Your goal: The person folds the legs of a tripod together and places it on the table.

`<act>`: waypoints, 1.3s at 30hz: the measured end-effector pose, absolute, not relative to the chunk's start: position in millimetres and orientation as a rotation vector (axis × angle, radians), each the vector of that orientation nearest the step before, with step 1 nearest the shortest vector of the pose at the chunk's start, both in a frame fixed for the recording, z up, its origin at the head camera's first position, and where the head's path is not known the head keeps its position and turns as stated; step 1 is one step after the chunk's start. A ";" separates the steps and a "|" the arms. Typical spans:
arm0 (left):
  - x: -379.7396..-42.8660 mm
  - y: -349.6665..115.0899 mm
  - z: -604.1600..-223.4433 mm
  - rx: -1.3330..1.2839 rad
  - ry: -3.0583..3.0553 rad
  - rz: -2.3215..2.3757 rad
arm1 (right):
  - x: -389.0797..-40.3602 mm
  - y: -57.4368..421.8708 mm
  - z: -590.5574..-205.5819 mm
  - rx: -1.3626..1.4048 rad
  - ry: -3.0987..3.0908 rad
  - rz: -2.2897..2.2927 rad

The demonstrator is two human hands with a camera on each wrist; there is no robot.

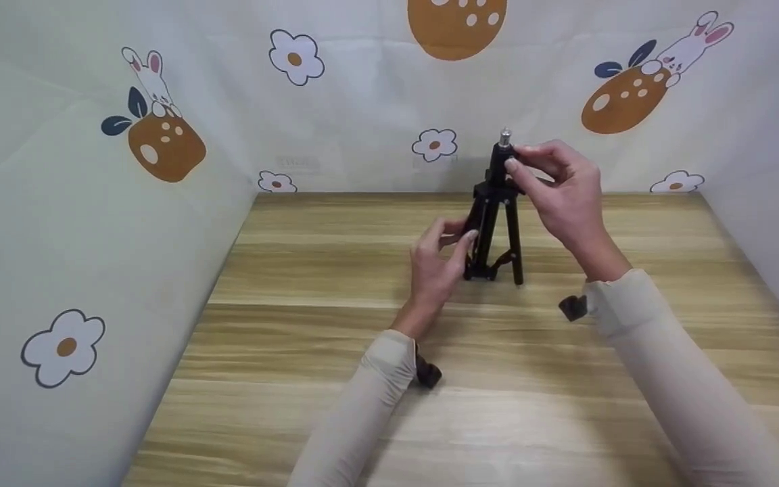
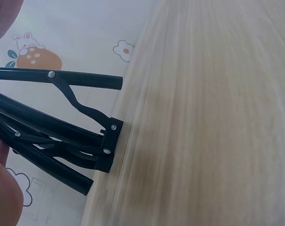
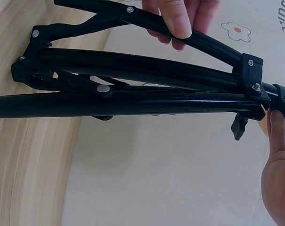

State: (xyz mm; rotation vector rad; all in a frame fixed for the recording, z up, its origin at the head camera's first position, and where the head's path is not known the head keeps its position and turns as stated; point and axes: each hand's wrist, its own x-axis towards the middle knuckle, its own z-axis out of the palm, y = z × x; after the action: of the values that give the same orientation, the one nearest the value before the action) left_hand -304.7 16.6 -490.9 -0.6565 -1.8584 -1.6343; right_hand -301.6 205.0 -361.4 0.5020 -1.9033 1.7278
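Note:
A small black tripod [image 1: 489, 233] stands upright over the wooden table, its legs only slightly spread. A silver screw stud [image 1: 505, 137] tops its centre column. My left hand [image 1: 438, 260] pinches one tripod leg between thumb and fingers, at about mid-height. Higher up, my right hand [image 1: 569, 193] holds the column just below the stud with thumb and fingertips. The right wrist view shows the leg braces [image 3: 86, 23] folded in near the lower hub [image 3: 27, 61], and a small knob [image 3: 239, 127] under the collar. In the left wrist view, the leg ends [image 2: 88, 186] are close to the tabletop.
The wood-grain table [image 1: 308, 379] spreads around the tripod. A pale cloth wall with flowers, oranges and rabbits [image 1: 362, 101] rises right behind it, with further walls left [image 1: 38, 257] and right [image 1: 768, 189]. Dark wrist cameras [image 1: 428, 372] sit at both cuffs.

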 end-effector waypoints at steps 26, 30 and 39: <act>-305.8 19.3 -491.9 -0.636 -1.843 -1.663 | -301.2 204.3 -363.5 0.514 -1.896 1.718; -305.9 20.3 -491.3 -0.632 -1.845 -1.676 | -300.6 203.6 -363.4 0.516 -1.884 1.714; -306.3 21.8 -489.6 -0.622 -1.848 -1.682 | -300.6 203.3 -363.7 0.510 -1.881 1.722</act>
State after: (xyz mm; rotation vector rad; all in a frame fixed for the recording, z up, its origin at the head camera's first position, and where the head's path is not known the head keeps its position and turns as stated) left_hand -306.3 21.8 -489.6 -0.6225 -1.8477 -1.6817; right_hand -300.6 203.3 -363.7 0.5100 -1.8807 1.7221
